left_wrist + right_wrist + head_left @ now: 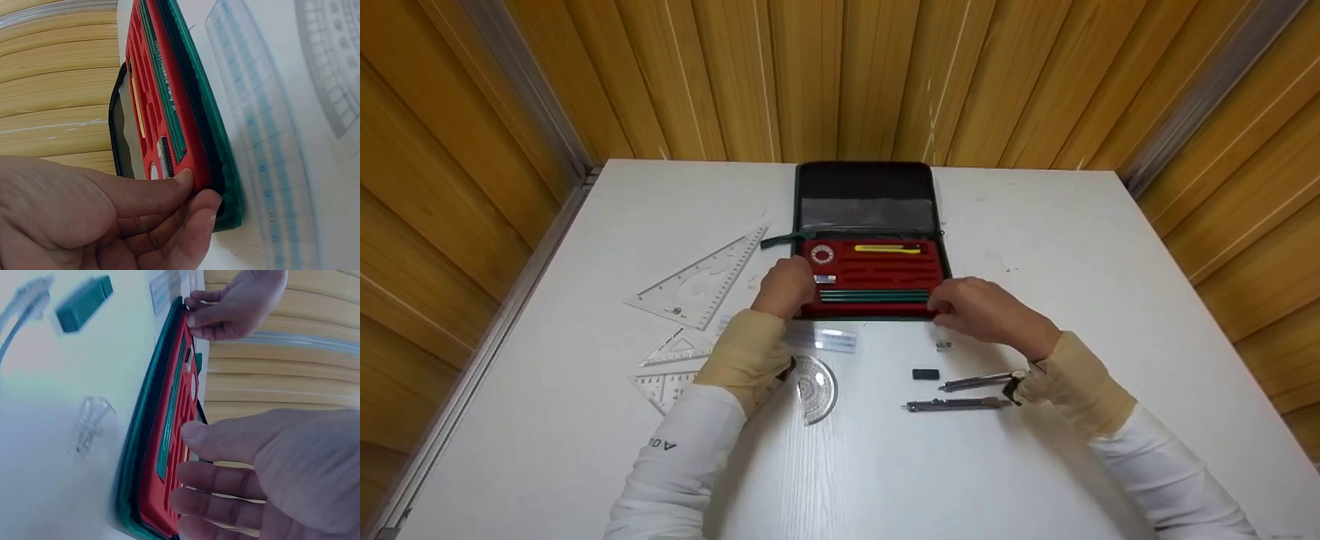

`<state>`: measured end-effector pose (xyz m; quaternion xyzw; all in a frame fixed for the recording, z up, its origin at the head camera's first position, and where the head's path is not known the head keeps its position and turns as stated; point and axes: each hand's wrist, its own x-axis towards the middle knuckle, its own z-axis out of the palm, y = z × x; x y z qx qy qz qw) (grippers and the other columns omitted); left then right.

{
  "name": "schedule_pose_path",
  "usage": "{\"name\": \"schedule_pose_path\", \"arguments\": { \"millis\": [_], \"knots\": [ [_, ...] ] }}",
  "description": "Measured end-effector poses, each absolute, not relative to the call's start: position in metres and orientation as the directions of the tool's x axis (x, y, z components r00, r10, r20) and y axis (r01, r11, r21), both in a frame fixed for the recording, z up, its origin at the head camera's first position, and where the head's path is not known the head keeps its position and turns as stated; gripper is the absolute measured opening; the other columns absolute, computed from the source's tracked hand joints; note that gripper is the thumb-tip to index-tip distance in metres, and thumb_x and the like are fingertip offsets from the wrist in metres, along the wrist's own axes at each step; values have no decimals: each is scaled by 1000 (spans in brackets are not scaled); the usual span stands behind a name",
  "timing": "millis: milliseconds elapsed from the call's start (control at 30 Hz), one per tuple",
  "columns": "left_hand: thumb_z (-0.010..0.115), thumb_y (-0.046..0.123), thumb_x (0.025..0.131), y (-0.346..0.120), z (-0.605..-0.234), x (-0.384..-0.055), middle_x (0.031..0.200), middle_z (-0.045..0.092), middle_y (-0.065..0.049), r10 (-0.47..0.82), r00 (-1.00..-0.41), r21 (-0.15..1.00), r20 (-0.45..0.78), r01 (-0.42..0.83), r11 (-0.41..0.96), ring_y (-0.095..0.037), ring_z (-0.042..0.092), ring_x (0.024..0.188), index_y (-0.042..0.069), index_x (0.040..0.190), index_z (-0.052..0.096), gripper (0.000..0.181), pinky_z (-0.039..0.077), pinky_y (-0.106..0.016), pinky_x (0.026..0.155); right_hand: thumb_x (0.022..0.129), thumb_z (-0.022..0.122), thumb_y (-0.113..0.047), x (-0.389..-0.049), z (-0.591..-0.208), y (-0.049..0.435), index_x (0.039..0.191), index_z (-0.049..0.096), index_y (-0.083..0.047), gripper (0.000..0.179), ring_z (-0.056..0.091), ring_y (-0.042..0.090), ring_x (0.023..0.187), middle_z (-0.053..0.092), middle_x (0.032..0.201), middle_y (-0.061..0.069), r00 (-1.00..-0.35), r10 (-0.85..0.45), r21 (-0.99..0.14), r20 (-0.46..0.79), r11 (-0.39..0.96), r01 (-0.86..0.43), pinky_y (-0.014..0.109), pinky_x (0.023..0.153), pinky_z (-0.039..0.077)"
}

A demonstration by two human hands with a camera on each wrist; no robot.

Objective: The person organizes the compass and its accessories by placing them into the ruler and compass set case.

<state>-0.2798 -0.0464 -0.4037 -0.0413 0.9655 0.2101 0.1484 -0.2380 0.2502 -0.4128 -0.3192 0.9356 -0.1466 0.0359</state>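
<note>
Head view: a red tray (877,309) is seated in the near half of an unfolded green case (866,180), which is laid on a white table (1035,240). The tray is flanked by both hands: its near left corner is met by the left hand (785,287), and its near right corner is reached by the right hand (990,311).

In the left wrist view, the tray's corner is seen pinched by the left hand, with the thumb laid on the red top face. Whether the tray is raised from the case cannot be told. In the right wrist view, the right hand is held with thumb and fingers slightly apart and loosely bent, beside the tray's right end; whether the tray is touched by them cannot be told.

Within the tray, green pencils (874,296) are lined up along the near side, between the hands. A small labelled block (825,279) and a white ring (823,255) are set near the left hand, and a yellow cutter (885,248) is placed in the far row. A clear ruler (832,340), a protractor (817,390) and a dark green block (925,374) are laid on the near side of the case.
</note>
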Motion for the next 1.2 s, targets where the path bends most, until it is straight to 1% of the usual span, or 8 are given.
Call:
{"name": "schedule_pose_path", "arguments": {
  "millis": [200, 300, 500, 633, 733, 867, 1033, 1200],
  "knots": [
    [67, 0, 92, -47, -406, -281, 116, 69, -22, -18, -950, 391, -311, -145, 909, -30, 71, 86, -7, 118, 68, 27, 57, -32, 59, 86, 83, -7, -222, -416, 248, 107, 76, -2, 22, 68, 23, 92, 73, 104, 10, -781, -622, -286, -55, 759, -584, 43, 82, 58],
    [68, 1, 92, -47, -406, -281, 116, 69, -21, -18, -948, 392, -318, -148, 908, -29, 71, 85, -6, 119, 67, 28, 57, -32, 59, 86, 83, -5, -216, -419, 247, 107, 76, -2, 23, 68, 26, 95, 73, 105, 10, -779, -623, -275, -71, 763, -585, 44, 84, 58],
    [66, -1, 91, -47, -406, -279, 116, 68, -22, -10, -951, 405, -311, -142, 903, -31, 69, 92, -7, 121, 65, 31, 59, -35, 64, 85, 81, 0, -209, -427, 245, 106, 77, -5, 22, 66, 23, 89, 70, 100, 8, -804, -588, -250, -89, 794, -554, 43, 83, 58],
    [65, -2, 91, -47, -406, -279, 117, 69, -22, -7, -950, 406, -312, -140, 903, -31, 69, 92, -8, 123, 65, 32, 59, -35, 65, 87, 77, -1, -206, -432, 243, 102, 77, -7, 16, 64, 21, 86, 69, 97, 6, -814, -573, -221, -94, 809, -544, 43, 81, 58],
    [66, -1, 92, -46, -406, -279, 117, 69, -22, -12, -950, 398, -313, -143, 906, -30, 69, 92, -8, 124, 64, 33, 59, -35, 65, 88, 77, -1, -204, -434, 242, 101, 77, -8, 14, 64, 21, 86, 69, 97, 6, -816, -571, -211, -88, 812, -545, 42, 81, 58],
    [66, 0, 92, -46, -406, -279, 117, 68, -22, -25, -949, 393, -314, -154, 907, -30, 69, 92, -8, 125, 63, 34, 59, -35, 65, 88, 79, -1, -203, -437, 242, 100, 78, -8, 14, 64, 19, 85, 70, 97, 6, -817, -571, -222, -81, 809, -544, 41, 81, 58],
    [65, 0, 92, -46, -405, -279, 117, 68, -22, -23, -948, 393, -318, -154, 906, -30, 69, 90, -8, 124, 63, 33, 59, -34, 64, 89, 75, 1, -202, -438, 243, 95, 77, -7, 10, 63, 18, 83, 70, 93, 6, -805, -590, -244, -61, 791, -561, 40, 78, 58],
    [66, 1, 92, -46, -404, -280, 117, 68, -22, -16, -950, 383, -313, -142, 913, -31, 69, 93, -7, 123, 63, 32, 58, -34, 62, 90, 73, 2, -202, -438, 243, 94, 76, -6, 9, 63, 19, 83, 69, 92, 6, -808, -586, -256, -68, 793, -553, 40, 79, 58]
  ]
}}
